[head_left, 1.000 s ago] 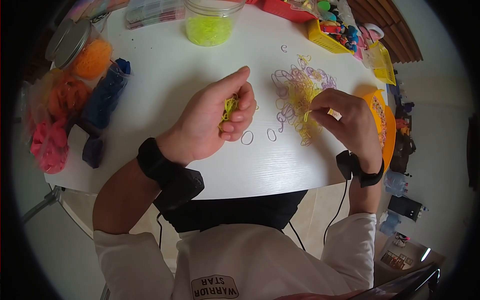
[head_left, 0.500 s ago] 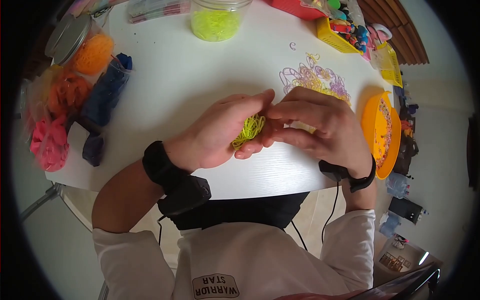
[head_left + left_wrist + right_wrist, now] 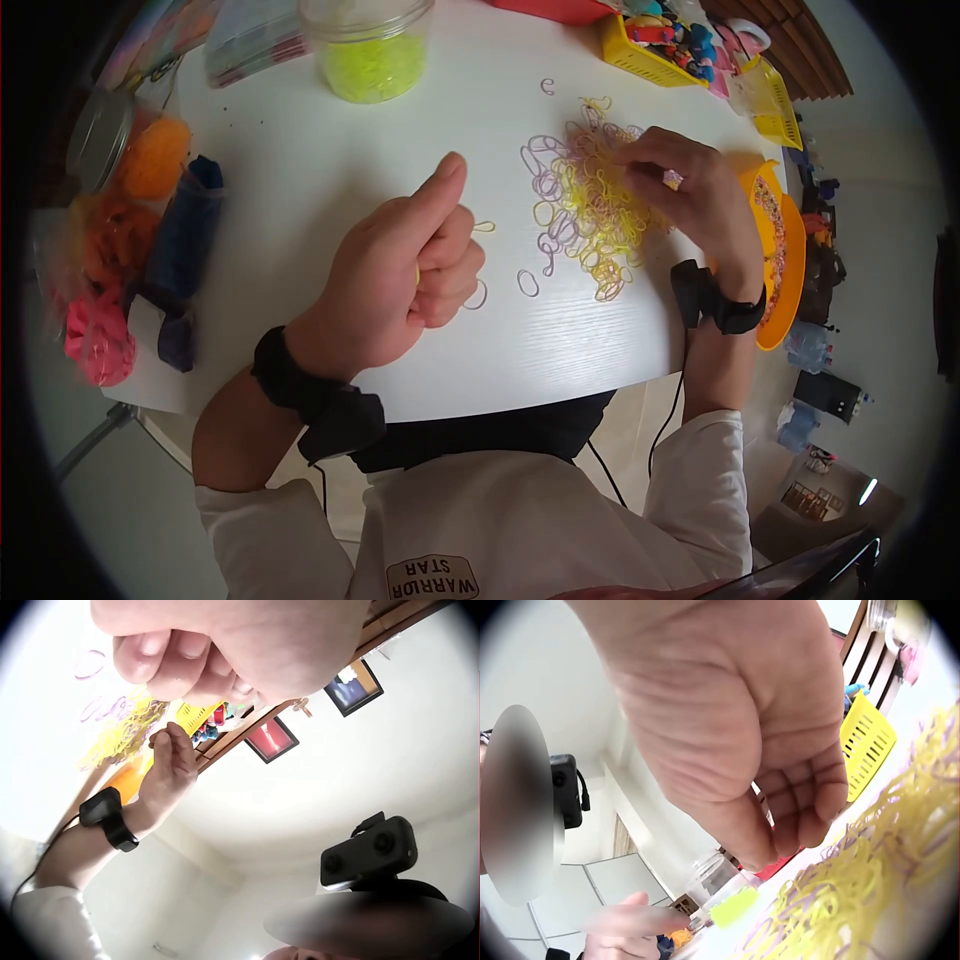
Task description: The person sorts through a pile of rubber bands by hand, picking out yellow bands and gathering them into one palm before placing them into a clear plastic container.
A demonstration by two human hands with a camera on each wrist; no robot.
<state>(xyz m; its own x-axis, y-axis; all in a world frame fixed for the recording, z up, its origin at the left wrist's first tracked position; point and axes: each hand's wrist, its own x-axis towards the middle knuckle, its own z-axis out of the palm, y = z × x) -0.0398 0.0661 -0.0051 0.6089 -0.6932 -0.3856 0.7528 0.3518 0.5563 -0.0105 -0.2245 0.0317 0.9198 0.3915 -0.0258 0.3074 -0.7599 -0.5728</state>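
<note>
In the head view my left hand point(image 3: 395, 275) is curled round a bunch of yellow rubber bands point(image 3: 417, 272), of which only a sliver shows; its thumb points up. My right hand point(image 3: 700, 195) hovers at the right edge of a loose pile of yellow and lilac rubber bands point(image 3: 597, 205). The right wrist view shows that hand's fingers point(image 3: 799, 825) loosely bent, thumb near the fingertips, with nothing visible between them, just above the pile. A single lilac band point(image 3: 528, 283) lies between the hands, and a yellow one point(image 3: 485, 227) sits beside the left fingers.
A clear jar point(image 3: 375, 65) of bright yellow bands stands at the back. Bags of orange, pink and blue bands point(image 3: 185, 230) lie at left, by an orange-filled jar point(image 3: 155, 160). An orange bowl point(image 3: 790, 265) of beads sits at right, a yellow basket point(image 3: 655, 55) behind.
My right hand carried yellow bands from the pile to the left hand, then went back to the pile. My left hand, earlier partly open around its bunch, has closed over it.
</note>
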